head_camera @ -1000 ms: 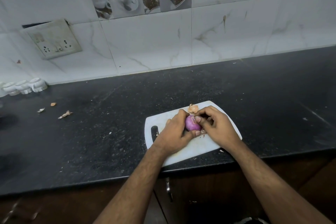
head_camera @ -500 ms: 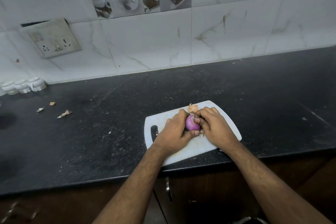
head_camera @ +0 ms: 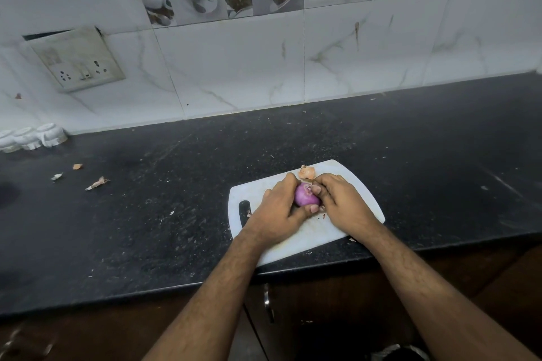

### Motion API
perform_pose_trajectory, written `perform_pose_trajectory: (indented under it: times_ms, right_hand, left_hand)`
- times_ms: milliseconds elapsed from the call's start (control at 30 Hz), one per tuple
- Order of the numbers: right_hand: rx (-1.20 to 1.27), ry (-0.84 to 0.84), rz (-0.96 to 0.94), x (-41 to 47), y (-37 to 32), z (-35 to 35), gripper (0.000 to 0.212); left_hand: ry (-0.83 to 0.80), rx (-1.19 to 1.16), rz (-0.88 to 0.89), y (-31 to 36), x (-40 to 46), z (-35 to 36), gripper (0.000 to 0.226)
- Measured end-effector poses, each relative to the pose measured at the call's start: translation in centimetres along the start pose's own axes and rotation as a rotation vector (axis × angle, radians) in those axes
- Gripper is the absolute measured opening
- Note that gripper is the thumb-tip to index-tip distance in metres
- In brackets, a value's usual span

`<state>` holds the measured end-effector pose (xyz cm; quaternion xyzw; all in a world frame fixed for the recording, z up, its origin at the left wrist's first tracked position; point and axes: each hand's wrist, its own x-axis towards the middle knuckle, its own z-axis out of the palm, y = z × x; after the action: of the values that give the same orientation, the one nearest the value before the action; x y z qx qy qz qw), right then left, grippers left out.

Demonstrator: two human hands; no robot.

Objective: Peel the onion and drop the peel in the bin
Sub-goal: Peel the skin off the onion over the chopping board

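Black speckled stone bench (head_camera: 146, 228) ran along a glossy white marble-look tile wall with a grimy socket plate (head_camera: 77, 60); a white plastic cutting board (head_camera: 356, 182) with rounded corners and a slot handle sat at the front edge. Onion (head_camera: 305, 196) was small, round, smooth purple, held over the board between both hands. Left hand (head_camera: 278, 211) was curled round it, thumb under the near side. Right hand (head_camera: 341, 202) was pinching at the top end with thumb and fingertips, where the flesh looked rough and torn. Judging by the bare glossy surface, most dry skin was already off; what was left at the top I couldn't tell. One papery tan peel piece (head_camera: 306, 172) lay on the board's far edge, touching nothing, and more dry scraps (head_camera: 96, 183) lay well off to the left on the bench. None of it binned yet; a dark round rim at the bottom right may have been the bin, too cropped to confirm.
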<state>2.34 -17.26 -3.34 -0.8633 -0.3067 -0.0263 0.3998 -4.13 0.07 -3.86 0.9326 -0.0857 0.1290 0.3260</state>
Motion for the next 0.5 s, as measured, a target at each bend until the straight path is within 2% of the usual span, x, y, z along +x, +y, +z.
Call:
perform_pose_trajectory:
  times_ms: [167,233,333,433,500]
  right_hand:
    - [0.01,-0.02,0.026,0.1,-0.4,0.0,0.018]
    - [0.181,0.0,0.045,-0.1,-0.2,-0.5,0.019]
    - [0.456,0.126,0.099,-0.4,0.6,-1.5,0.025]
    - [0.353,0.159,0.066,-0.4,0.6,-1.5,0.015]
    - [0.334,0.114,0.04,-0.3,0.1,-1.0,0.021]
  left_hand:
    - [0.026,0.068,0.005,0.3,-0.2,-0.1,0.031]
    - [0.03,0.087,-0.004,0.2,-0.3,-0.2,0.032]
    - [0.013,0.098,-0.016,0.0,-0.2,-0.3,0.031]
    - [0.009,0.105,-0.018,0.0,-0.1,-0.4,0.03]
    - [0.007,0.111,-0.024,0.0,-0.1,-0.3,0.033]
